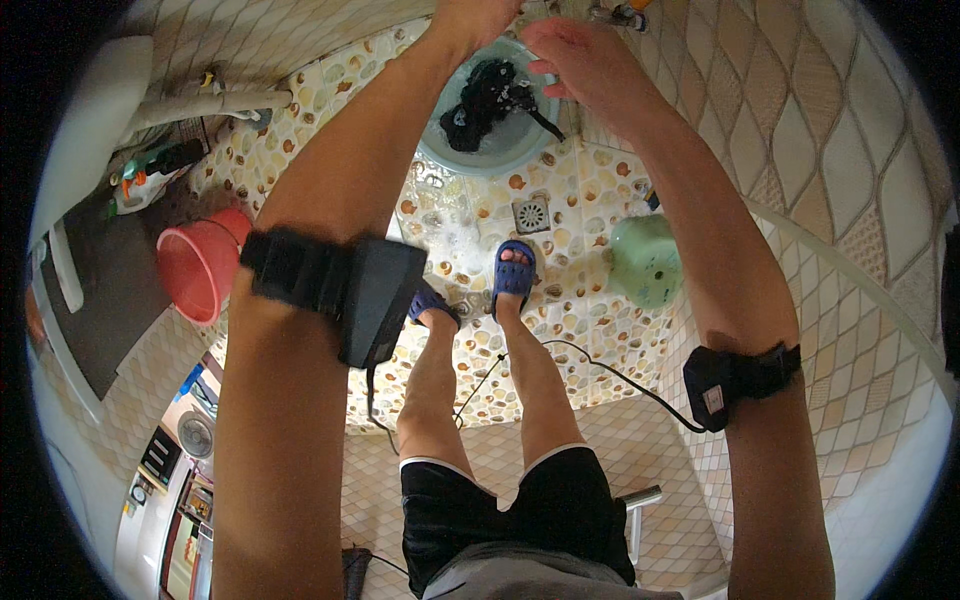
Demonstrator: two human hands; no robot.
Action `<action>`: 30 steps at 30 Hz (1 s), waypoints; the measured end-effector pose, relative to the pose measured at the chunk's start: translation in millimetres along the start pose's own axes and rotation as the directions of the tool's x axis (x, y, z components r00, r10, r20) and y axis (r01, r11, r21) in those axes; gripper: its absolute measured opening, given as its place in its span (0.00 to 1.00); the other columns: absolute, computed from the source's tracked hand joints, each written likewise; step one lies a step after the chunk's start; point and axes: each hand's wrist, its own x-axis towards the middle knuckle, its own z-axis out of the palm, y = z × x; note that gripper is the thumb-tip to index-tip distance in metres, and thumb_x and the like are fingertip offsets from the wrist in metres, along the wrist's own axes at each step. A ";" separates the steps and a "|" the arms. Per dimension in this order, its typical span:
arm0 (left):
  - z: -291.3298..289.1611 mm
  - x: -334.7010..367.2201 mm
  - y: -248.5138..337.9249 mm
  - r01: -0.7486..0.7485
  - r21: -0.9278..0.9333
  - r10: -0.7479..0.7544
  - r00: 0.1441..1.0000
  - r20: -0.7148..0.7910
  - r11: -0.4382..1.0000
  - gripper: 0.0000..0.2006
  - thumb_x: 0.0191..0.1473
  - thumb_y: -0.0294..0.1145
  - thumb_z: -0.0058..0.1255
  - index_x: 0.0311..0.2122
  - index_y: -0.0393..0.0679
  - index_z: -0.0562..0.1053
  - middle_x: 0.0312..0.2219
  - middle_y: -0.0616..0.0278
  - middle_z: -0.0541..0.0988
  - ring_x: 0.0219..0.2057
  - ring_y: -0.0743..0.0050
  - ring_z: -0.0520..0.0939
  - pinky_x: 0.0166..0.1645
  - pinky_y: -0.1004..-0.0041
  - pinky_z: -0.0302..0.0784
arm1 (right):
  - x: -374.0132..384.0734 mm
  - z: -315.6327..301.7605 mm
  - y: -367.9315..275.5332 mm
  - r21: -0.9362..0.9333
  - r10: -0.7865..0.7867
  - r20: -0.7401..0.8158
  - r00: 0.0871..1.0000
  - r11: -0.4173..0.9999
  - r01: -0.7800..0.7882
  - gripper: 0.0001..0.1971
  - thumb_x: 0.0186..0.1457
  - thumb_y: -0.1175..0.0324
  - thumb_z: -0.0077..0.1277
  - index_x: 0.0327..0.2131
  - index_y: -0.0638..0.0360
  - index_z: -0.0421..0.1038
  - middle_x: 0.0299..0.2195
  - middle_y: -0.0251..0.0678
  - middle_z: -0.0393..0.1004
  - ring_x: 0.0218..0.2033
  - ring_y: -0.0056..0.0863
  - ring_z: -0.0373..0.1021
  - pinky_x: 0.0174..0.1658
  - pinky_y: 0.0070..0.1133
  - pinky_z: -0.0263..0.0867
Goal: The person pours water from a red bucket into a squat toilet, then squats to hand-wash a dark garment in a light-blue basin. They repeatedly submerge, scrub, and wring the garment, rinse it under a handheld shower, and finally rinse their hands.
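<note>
A pale blue basin point(470, 163) of water stands on the floor at the far end, with wet black cloth point(478, 105) lying bunched in it. One dark strip of the cloth trails toward the basin's right rim. My left hand point(478, 20) is over the far left side of the basin; the picture's upper edge cuts it off, so its fingers do not show clearly. Above the right rim, my right hand point(580, 60) has its fingers loosely bent and apart, with nothing visible in them.
A metal tap point(625, 15) sits on the far wall. Foamy water lies before the basin near a floor drain point(532, 215). A red bucket point(190, 270) stands left, a green plastic stool point(645, 262) right. A black cable point(610, 365) hangs from the right forearm's strapped device.
</note>
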 end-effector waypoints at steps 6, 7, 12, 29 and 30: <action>-24.1 -122.2 -40.4 0.366 -0.258 -0.361 0.930 0.067 0.894 0.20 0.60 0.49 0.49 0.49 0.47 0.78 0.43 0.67 0.81 0.45 0.78 0.77 0.47 0.72 0.73 | -7.5 30.1 55.5 -0.517 -0.104 -0.032 0.994 0.853 0.072 0.20 0.58 0.60 0.49 0.52 0.59 0.70 0.40 0.42 0.78 0.42 0.34 0.75 0.44 0.28 0.70; -24.2 -151.9 -48.1 0.462 -0.302 -0.455 0.885 0.098 0.834 0.19 0.60 0.47 0.49 0.49 0.47 0.78 0.43 0.67 0.81 0.44 0.79 0.77 0.45 0.72 0.73 | -16.6 35.0 73.1 -0.461 -0.058 -0.046 0.997 0.887 0.030 0.20 0.57 0.61 0.49 0.51 0.60 0.70 0.39 0.44 0.78 0.40 0.36 0.75 0.43 0.30 0.70; -12.3 -304.4 -76.0 0.742 -0.401 -0.720 0.651 0.241 0.538 0.18 0.61 0.46 0.49 0.50 0.46 0.76 0.43 0.68 0.80 0.44 0.78 0.76 0.45 0.73 0.71 | -76.4 72.9 174.0 -0.563 0.075 0.003 0.997 0.824 -0.060 0.17 0.55 0.67 0.48 0.48 0.60 0.71 0.38 0.48 0.77 0.39 0.44 0.75 0.44 0.35 0.70; 79.3 -583.1 -121.2 0.768 -0.628 -0.884 0.201 0.423 -0.126 0.18 0.58 0.44 0.53 0.50 0.47 0.75 0.47 0.68 0.75 0.46 0.76 0.73 0.46 0.69 0.70 | -110.6 221.5 415.7 -0.758 0.195 0.082 0.977 0.649 -0.065 0.18 0.54 0.69 0.52 0.50 0.57 0.71 0.45 0.48 0.73 0.46 0.44 0.71 0.49 0.34 0.68; 87.0 -591.5 -128.1 0.759 -0.630 -0.880 0.178 0.441 -0.162 0.18 0.58 0.44 0.53 0.50 0.47 0.76 0.48 0.67 0.75 0.48 0.75 0.73 0.47 0.68 0.70 | -108.1 230.7 429.4 -0.797 0.201 0.065 0.977 0.600 -0.070 0.20 0.54 0.69 0.52 0.52 0.55 0.70 0.47 0.49 0.73 0.47 0.44 0.71 0.49 0.34 0.67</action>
